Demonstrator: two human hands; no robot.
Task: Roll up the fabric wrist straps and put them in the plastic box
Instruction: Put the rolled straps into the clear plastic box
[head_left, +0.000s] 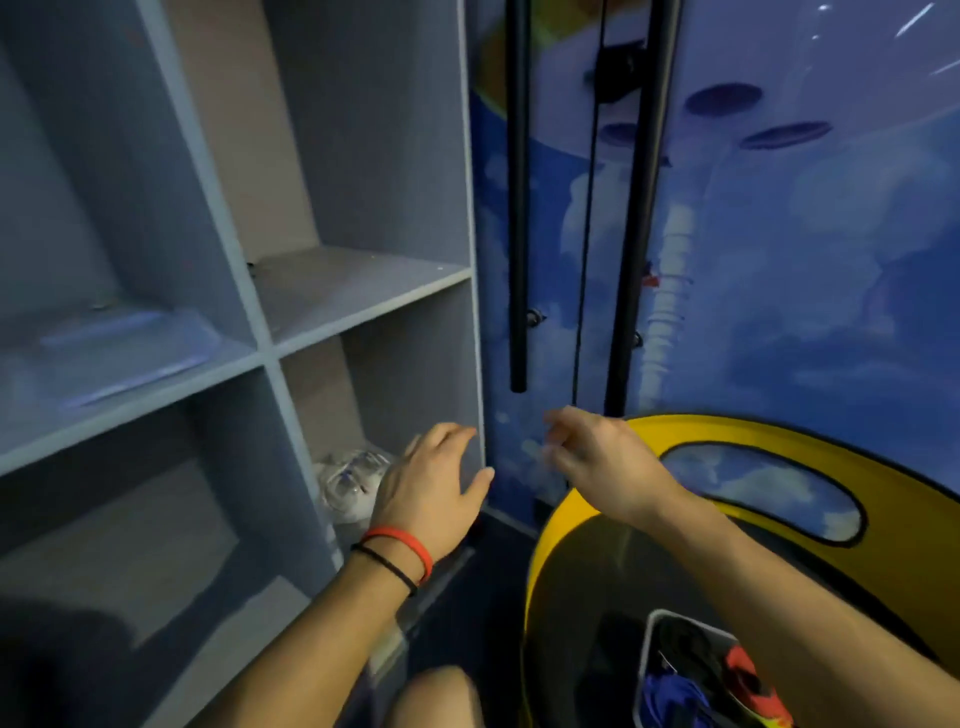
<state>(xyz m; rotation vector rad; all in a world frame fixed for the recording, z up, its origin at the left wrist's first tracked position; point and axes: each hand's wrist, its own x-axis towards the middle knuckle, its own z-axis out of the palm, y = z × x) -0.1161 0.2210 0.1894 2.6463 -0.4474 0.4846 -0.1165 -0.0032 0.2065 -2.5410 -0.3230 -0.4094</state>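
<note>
the shelf unit (363, 306) showed a matt grey board finish with a faint grain. two black poles (518, 208) looked smooth and dull. the printed wall (831, 260) was glossy and caught streaks of light, as did the yellow panel (561, 525). crumpled bags (348, 478) on a lower shelf were clear, shiny plastic. the box (647, 654) had a pale, smooth plastic rim; the straps (691, 670) inside looked like cloth. a red wristband (410, 543) appeared rubbery.
</note>
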